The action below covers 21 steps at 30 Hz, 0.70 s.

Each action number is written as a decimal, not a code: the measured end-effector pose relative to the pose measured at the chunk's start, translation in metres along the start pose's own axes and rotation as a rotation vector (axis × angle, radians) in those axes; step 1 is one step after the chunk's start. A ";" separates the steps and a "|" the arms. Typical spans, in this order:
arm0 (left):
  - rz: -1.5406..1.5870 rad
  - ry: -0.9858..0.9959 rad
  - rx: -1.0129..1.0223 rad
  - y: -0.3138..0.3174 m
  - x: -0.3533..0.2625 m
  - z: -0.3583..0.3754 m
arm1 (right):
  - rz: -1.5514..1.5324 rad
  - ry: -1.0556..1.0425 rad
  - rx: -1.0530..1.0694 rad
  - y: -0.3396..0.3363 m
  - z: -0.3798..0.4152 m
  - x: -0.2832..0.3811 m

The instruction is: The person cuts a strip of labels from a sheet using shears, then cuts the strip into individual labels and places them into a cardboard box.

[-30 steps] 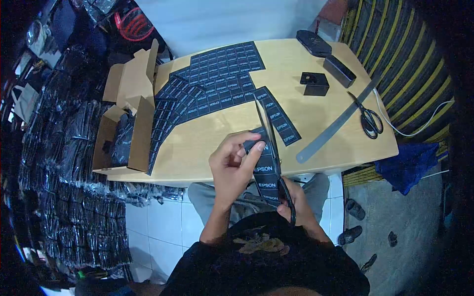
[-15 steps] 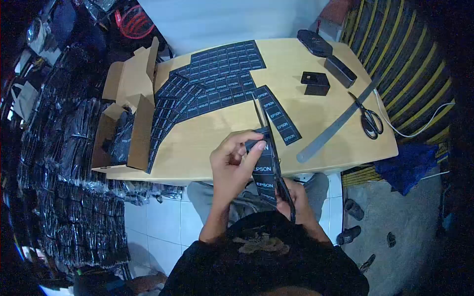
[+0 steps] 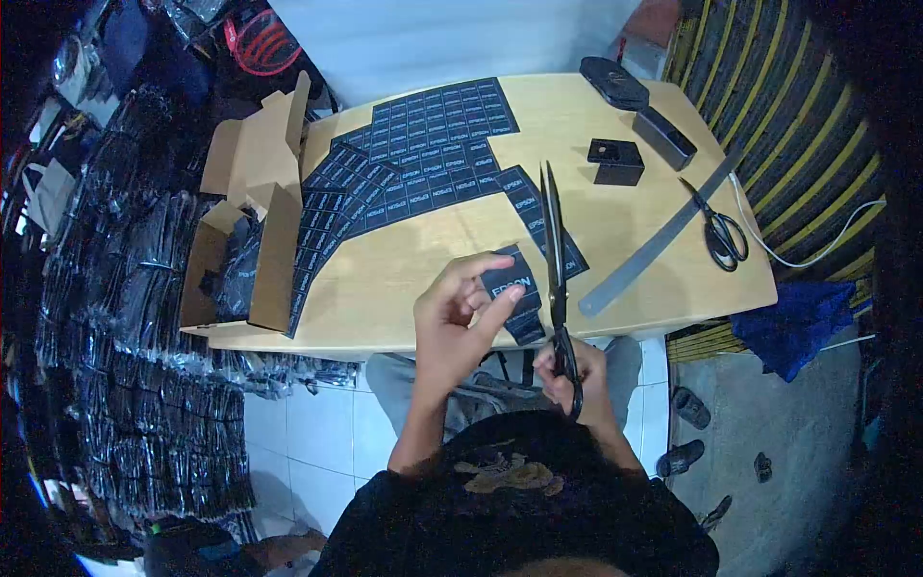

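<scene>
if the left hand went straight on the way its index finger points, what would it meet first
Probably the black-handled scissors in the right hand, at their blades; depth is unclear, so the left hand could pass over or under them.

At lower centre, the right hand (image 3: 593, 371) partly hides the handles of the scissors (image 3: 558, 288). Centre left, the cardboard box (image 3: 276, 279) partly conceals its dark contents (image 3: 238, 284). The farthest label sheets (image 3: 442, 113), upper centre, carry lettering too small to read.

We look from one head-worn camera, forward and steeply down, close above the shirt (image 3: 519, 514) and over the table (image 3: 385, 284).
</scene>
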<state>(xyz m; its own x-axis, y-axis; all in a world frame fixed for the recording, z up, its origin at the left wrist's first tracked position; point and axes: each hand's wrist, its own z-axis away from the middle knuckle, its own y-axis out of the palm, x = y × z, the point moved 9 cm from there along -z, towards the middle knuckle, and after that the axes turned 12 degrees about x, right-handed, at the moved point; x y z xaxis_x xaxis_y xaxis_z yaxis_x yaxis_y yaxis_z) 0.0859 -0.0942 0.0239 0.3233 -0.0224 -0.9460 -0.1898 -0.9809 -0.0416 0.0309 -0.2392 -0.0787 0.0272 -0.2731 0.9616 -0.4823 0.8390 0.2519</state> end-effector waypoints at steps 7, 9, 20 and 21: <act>0.068 -0.010 0.027 0.002 -0.009 0.002 | 0.035 -0.046 0.120 0.007 -0.006 0.009; 0.032 0.004 0.022 0.002 -0.010 0.001 | 0.160 -0.004 0.148 0.011 -0.006 0.015; 0.023 -0.011 -0.039 -0.002 -0.001 0.001 | 0.068 -0.009 0.197 0.025 -0.007 0.013; 0.031 -0.026 -0.038 -0.002 0.000 0.001 | 0.091 -0.012 0.187 0.025 -0.007 0.013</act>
<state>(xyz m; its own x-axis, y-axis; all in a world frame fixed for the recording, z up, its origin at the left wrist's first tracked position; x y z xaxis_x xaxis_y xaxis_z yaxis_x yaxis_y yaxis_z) 0.0851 -0.0916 0.0235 0.2937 -0.0480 -0.9547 -0.1638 -0.9865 -0.0008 0.0254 -0.2188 -0.0588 -0.0333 -0.2066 0.9779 -0.6366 0.7586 0.1386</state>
